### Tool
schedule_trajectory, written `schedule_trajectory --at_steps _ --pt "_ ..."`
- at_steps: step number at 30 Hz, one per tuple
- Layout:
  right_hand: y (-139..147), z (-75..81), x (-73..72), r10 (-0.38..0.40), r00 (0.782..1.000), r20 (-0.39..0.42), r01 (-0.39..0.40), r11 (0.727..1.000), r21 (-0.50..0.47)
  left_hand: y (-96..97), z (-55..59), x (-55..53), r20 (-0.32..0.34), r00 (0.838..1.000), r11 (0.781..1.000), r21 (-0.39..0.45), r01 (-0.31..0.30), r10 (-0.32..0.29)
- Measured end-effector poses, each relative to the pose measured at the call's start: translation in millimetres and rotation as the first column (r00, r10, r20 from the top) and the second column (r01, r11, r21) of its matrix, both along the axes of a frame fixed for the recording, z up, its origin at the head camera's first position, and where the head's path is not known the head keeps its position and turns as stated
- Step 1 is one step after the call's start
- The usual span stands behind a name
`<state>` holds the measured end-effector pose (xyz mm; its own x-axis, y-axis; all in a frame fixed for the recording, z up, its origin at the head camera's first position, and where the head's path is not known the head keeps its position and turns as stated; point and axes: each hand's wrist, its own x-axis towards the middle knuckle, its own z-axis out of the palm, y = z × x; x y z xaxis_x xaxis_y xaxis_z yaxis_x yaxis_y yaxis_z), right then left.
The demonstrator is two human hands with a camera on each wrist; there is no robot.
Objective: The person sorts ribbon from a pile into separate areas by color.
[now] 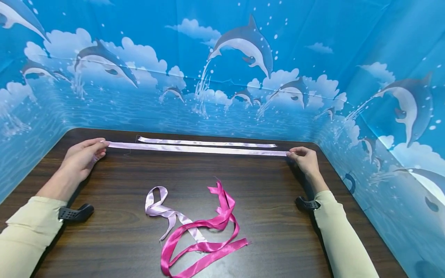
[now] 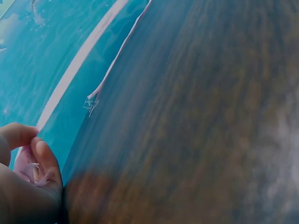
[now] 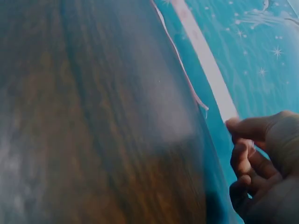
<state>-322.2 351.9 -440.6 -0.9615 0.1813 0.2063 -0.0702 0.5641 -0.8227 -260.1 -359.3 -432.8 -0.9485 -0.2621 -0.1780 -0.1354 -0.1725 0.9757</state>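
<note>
A pale lilac ribbon (image 1: 198, 149) is stretched straight between both hands across the far part of the table. My left hand (image 1: 81, 156) pinches its left end between thumb and fingers; in the left wrist view a frayed bit of ribbon (image 2: 33, 170) shows inside that hand. At the other end, the thumb and forefinger of my right hand (image 1: 306, 159) pinch the ribbon, which runs taut in the right wrist view too. Just behind it, a second, shorter lilac ribbon (image 1: 208, 143) lies flat along the table's far edge, with loose threads at its left end.
On the near middle of the dark wooden table (image 1: 114, 216) lie a twisted lilac ribbon (image 1: 160, 210) and a looped bright pink ribbon (image 1: 226, 220), which crosses over it. A blue dolphin-print sheet (image 1: 215, 104) hangs around the table's back and sides.
</note>
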Motion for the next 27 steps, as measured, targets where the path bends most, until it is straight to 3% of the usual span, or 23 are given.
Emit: schedule_trajectory --at_steps 2,4,7,10,13,20,27 --pt "1 -0.7 -1.6 -0.003 1.000 -0.015 0.003 0.999 0.039 2.8 -1.2 -2.1 0.015 1.000 0.991 -0.133 0.014 -0.012" --pt "3 -0.9 -2.7 -0.013 1.000 -0.024 0.015 0.997 0.080 6.1 -2.9 -4.4 0.032 0.999 0.961 -0.277 0.022 -0.013" --pt "4 -1.1 -2.4 -0.047 0.999 -0.020 0.050 0.988 0.149 12.2 -5.4 -6.8 0.038 0.999 0.885 -0.465 0.024 -0.007" --pt "6 -2.3 -2.5 -0.081 0.996 -0.023 0.084 0.977 0.198 17.8 -7.2 -8.6 0.018 1.000 0.825 -0.565 0.013 -0.004" --pt "6 -4.1 -4.5 -0.084 0.996 -0.040 0.091 0.970 0.226 21.4 -7.1 -8.9 -0.008 1.000 0.777 -0.629 -0.004 -0.002" --pt "3 -4.8 -9.6 -0.087 0.994 -0.069 0.101 0.968 0.231 21.0 -5.2 -9.8 -0.023 1.000 0.722 -0.692 -0.020 0.005" --pt "1 -10.7 -12.2 -0.103 0.994 -0.034 0.108 0.978 0.180 18.5 -7.8 -11.8 -0.047 0.999 0.642 -0.766 -0.028 -0.013"
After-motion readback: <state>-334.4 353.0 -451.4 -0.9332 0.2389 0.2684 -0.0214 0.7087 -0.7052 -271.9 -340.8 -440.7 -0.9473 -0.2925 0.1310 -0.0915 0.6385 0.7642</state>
